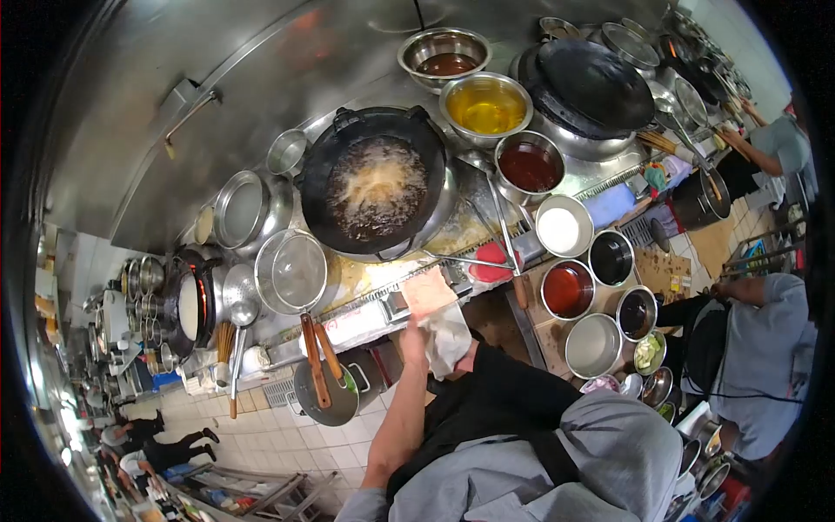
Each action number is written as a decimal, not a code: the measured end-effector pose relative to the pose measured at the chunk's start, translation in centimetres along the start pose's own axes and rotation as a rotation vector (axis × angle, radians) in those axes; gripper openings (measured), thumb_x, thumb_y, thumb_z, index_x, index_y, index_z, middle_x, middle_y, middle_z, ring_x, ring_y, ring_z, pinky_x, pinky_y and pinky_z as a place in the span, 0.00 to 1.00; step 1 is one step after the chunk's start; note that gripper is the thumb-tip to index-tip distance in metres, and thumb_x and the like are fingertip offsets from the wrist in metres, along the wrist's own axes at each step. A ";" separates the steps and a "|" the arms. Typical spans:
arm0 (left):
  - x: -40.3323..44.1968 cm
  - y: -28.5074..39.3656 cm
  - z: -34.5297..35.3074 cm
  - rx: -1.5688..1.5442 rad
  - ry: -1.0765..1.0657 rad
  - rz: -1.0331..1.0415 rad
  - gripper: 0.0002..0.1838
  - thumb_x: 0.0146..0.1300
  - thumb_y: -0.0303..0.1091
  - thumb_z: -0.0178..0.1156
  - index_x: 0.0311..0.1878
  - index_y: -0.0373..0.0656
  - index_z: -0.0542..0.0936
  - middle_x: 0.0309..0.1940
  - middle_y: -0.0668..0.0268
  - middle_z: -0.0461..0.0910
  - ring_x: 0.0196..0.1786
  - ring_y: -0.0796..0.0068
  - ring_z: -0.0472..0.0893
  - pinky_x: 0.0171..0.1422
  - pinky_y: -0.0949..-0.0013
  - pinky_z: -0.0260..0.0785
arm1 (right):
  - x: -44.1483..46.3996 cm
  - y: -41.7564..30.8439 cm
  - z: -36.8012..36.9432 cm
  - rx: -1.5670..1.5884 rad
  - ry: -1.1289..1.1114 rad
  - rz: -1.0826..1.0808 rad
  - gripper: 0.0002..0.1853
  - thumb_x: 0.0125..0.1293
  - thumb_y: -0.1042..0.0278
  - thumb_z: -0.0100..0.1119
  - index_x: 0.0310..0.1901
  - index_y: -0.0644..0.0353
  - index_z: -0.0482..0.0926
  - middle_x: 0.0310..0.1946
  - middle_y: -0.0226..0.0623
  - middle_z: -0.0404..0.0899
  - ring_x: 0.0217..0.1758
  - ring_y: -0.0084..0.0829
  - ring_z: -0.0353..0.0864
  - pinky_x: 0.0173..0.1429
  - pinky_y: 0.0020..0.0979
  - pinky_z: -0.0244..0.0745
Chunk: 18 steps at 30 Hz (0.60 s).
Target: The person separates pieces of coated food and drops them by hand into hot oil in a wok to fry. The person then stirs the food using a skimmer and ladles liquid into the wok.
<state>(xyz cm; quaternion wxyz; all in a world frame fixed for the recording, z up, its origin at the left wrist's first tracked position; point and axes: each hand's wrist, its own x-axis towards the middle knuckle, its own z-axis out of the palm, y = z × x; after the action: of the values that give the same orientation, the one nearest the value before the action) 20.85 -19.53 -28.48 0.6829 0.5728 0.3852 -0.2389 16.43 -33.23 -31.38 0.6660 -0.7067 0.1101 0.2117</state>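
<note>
My left hand [413, 344] is at the front edge of the stove counter, closed on a white cloth [447, 337]. Just above its fingertips lies a pale pink cloth [428, 292]. Close to my apron, my right hand [467, 358] grips the other side of the white cloth; its fingers are mostly hidden. In front of me a large black wok [315, 202] holds bubbling oil with pale golden food frying in it. A round mesh strainer [291, 271] rests left of the wok, its wooden handle reaching over the counter edge.
Right of the wok stand bowls of yellow oil [485, 106] and dark red sauce [529, 167]. Several sauce pots, one with red liquid [567, 289], crowd the right side. A perforated ladle [241, 296] lies at left. Below hangs a grey pot [323, 404]. A co-worker [757, 348] stands at right.
</note>
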 end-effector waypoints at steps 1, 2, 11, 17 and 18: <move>-0.5 0.0 0.3 -0.323 -0.013 0.048 0.39 0.73 0.64 0.50 0.55 0.27 0.76 0.51 0.49 0.82 0.57 0.56 0.80 0.68 0.55 0.69 | 0.2 0.1 0.2 0.012 0.003 0.015 0.22 0.69 0.54 0.58 0.54 0.64 0.79 0.50 0.48 0.84 0.51 0.46 0.84 0.57 0.44 0.78; -1.2 -0.4 0.7 -0.642 -0.023 0.086 0.41 0.73 0.65 0.49 0.56 0.26 0.75 0.52 0.46 0.82 0.59 0.54 0.79 0.71 0.54 0.67 | 0.6 0.2 1.4 0.039 0.009 0.015 0.22 0.69 0.54 0.58 0.54 0.64 0.79 0.50 0.48 0.84 0.51 0.46 0.84 0.56 0.44 0.78; 1.9 -2.6 -0.3 -0.090 -0.054 0.063 0.17 0.73 0.33 0.50 0.58 0.34 0.78 0.54 0.56 0.82 0.58 0.62 0.81 0.63 0.60 0.75 | 4.3 -1.2 5.8 0.098 0.016 0.013 0.22 0.68 0.55 0.58 0.55 0.64 0.79 0.50 0.49 0.84 0.51 0.47 0.84 0.56 0.44 0.78; -6.1 1.8 0.3 -0.282 -0.195 -0.007 0.17 0.75 0.28 0.50 0.62 0.31 0.74 0.54 0.59 0.80 0.59 0.65 0.79 0.62 0.62 0.74 | 1.4 0.8 2.0 -0.124 -0.014 -0.013 0.22 0.68 0.55 0.59 0.55 0.64 0.79 0.50 0.50 0.84 0.51 0.48 0.84 0.56 0.44 0.78; -4.9 1.1 -0.5 -0.191 -0.133 -0.047 0.17 0.75 0.29 0.50 0.62 0.33 0.74 0.54 0.58 0.81 0.59 0.65 0.79 0.61 0.63 0.75 | 0.8 0.5 1.6 -0.141 -0.013 -0.008 0.22 0.68 0.55 0.59 0.55 0.64 0.79 0.50 0.50 0.84 0.51 0.48 0.84 0.56 0.44 0.78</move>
<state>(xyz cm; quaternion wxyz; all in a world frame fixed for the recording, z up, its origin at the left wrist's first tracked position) 18.65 -19.32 -23.89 0.7527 0.4789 0.3731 -0.2546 16.73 -31.57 -32.22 0.6162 -0.7509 0.0879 0.2207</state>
